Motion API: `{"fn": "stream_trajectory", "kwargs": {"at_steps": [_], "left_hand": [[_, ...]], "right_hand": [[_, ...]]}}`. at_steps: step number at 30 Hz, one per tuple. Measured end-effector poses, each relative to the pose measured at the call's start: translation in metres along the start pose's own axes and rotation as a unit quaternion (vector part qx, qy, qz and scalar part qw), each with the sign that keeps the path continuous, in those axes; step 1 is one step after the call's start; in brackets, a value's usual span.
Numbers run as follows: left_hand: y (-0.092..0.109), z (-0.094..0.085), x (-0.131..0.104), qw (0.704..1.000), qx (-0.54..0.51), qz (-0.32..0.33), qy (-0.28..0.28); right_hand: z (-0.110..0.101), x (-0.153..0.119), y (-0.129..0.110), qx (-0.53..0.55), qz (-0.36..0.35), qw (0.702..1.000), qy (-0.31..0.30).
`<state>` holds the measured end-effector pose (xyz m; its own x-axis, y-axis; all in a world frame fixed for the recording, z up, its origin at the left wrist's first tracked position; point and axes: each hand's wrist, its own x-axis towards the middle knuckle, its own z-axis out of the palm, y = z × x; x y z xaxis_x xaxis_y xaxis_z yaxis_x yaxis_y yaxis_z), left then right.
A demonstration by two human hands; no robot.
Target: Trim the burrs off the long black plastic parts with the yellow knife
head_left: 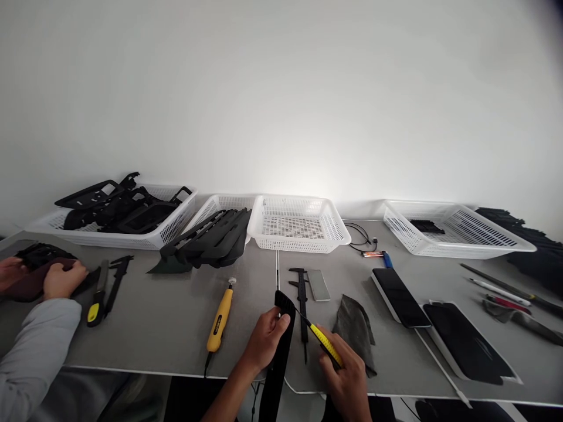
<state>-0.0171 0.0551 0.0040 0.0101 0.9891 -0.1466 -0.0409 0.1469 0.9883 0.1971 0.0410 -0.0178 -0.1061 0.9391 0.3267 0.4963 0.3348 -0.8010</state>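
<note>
My left hand [264, 339] is closed round the upper part of a long black plastic part [281, 351], which hangs past the table's front edge. In my right hand [345, 369] is a yellow-handled tool [324, 343], its thin dark tip at the upper right edge of the black part. Just behind lie a black caliper [301, 293] and a grey block [318, 285]. A dark grey cloth [354, 331] is to the right of the yellow handle.
White baskets [299, 243] line the wall, some holding black parts. A yellow rotary tool [220, 319] lies to the left, phones [400, 299] to the right. At far left, another person's hands [64, 280] hold a dark red piece [33, 284].
</note>
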Motion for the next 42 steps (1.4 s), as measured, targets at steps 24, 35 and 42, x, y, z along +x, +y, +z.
{"fn": "stream_trajectory", "kwargs": {"at_steps": [24, 35, 42], "left_hand": [[0.006, 0.001, -0.001, 0.998, 0.065, 0.017, -0.01], [0.006, 0.001, -0.003, 0.992, 0.121, 0.015, 0.019], [0.012, 0.002, -0.003, 0.988, 0.15, 0.027, -0.033]], "right_hand": [[-0.001, 0.001, -0.002, -0.02, -0.073, 0.997, 0.021], [0.0, -0.003, -0.001, -0.026, -0.087, 0.996, 0.022], [-0.001, 0.003, -0.005, -0.019, -0.097, 0.995, 0.008]]}}
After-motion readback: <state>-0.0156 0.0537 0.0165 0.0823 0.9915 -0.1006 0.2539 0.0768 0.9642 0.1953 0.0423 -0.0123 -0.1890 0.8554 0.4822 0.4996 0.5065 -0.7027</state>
